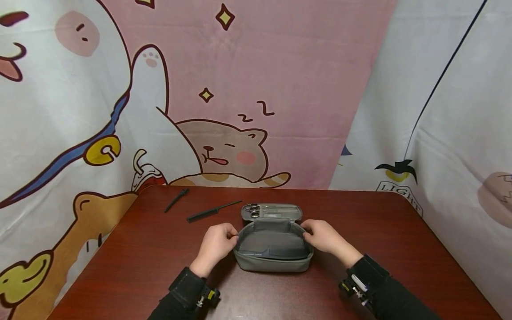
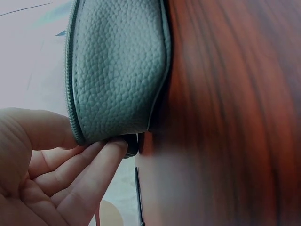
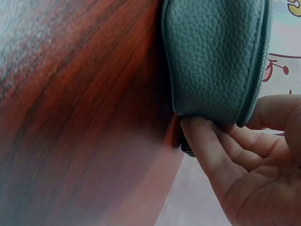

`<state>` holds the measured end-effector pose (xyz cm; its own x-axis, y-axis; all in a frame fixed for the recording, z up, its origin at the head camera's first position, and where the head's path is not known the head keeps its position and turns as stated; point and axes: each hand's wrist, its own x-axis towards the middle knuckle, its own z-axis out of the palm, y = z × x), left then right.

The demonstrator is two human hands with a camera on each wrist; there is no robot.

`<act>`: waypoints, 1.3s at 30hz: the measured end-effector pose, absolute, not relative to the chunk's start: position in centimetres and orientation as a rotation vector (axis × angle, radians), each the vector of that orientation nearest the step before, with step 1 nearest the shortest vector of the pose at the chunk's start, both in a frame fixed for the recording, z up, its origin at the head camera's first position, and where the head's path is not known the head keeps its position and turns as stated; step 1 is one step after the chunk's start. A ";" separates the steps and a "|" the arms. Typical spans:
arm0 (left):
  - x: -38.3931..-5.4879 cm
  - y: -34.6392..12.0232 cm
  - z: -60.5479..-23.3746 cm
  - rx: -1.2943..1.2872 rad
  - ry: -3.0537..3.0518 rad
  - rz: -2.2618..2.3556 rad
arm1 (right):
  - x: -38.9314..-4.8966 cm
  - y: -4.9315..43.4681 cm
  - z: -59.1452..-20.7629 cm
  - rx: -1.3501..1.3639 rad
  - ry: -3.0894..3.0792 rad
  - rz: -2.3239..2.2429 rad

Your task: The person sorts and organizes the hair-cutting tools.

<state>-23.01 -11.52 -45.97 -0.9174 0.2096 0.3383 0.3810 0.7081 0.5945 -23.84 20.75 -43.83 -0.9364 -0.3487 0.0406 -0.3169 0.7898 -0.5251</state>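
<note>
A grey-green zippered case [image 1: 274,265] of pebbled leather lies unzipped on the table, its lid folded back toward the far side. My left hand [image 1: 218,244] pinches the left wall near the zipper edge, thumb inside and fingers outside. On the opposite side my right hand [image 1: 326,238] pinches the right wall in the same way. The left wrist view shows the curled fingers [image 2: 89,174] under the leather side wall [image 2: 117,66]. In the right wrist view the fingertips press the other side wall [image 3: 211,61]. Inside the lid [image 1: 280,212], metal finger loops show behind a clear pocket.
A dark comb [image 1: 202,215] with a thin pointed tail lies left of the case. Beyond it is a short dark clip-like item [image 1: 177,201]. The reddish-brown wooden table [image 1: 384,231] ends at a cartoon-printed cloth [image 1: 308,89] behind.
</note>
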 end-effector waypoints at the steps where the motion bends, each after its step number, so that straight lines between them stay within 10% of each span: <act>1: -23.0 -11.5 -45.9 -0.475 -2.671 -1.007 | -23.8 20.8 -43.9 -0.540 2.923 -0.832; 39: -29.7 -15.0 -41.7 -0.473 -2.795 -0.819 | -23.8 20.9 -44.1 -0.519 2.917 -0.847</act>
